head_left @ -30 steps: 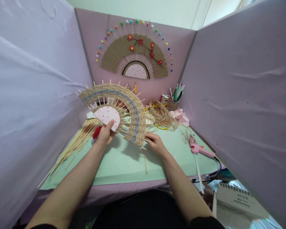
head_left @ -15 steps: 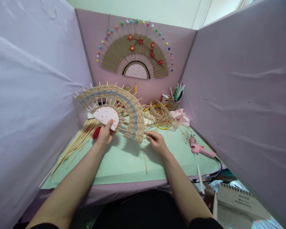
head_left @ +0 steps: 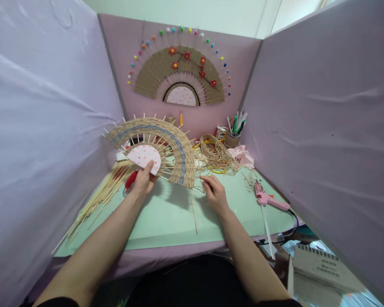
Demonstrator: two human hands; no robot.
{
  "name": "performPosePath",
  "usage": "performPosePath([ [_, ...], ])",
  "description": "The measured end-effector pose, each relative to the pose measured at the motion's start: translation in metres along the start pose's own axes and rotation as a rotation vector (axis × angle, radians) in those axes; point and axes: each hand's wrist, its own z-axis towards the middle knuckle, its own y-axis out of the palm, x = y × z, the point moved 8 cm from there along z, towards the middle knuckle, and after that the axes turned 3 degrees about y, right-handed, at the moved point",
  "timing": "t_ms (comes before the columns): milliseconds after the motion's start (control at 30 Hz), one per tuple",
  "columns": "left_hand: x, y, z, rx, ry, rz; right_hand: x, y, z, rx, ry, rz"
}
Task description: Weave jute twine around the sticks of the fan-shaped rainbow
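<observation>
The right hand [head_left: 216, 194] has drawn rightward from the woven fan [head_left: 171, 135] at centre, fingers pinched on seemingly thin cord [head_left: 199, 190]; the left hand [head_left: 144, 179] grips its base. Apparently edge-weaving; the next move calls for steady tension.

one head-worn view in play, looking forward and down across the green tabletop [head_left: 166, 234]! left hand [head_left: 143, 180] and right hand [head_left: 216, 194] sit close in, around mid-frame; beyond them the pink back panel [head_left: 205, 116] stands farther off, nearly square-on, while the left wall [head_left: 51, 128] and right wall [head_left: 307, 111] run away on either side!
</observation>
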Motion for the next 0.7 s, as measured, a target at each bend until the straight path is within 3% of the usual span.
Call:
performPosePath([
  [333, -0.009, 0.045, 0.010, -0.033, 0.006, -0.041, 0.000, -0.014, 0.001, 0.132, 0.007, 0.002],
  [533, -0.017, 0.029, 0.012, 0.001, 0.059, -0.033, 0.010, -0.018, 0.002, 0.172, 0.082, -0.021],
  [700, -0.014, 0.019, 0.011, 0.012, 0.062, -0.045, 0.010, -0.013, 0.000, 0.134, 0.093, -0.020],
])
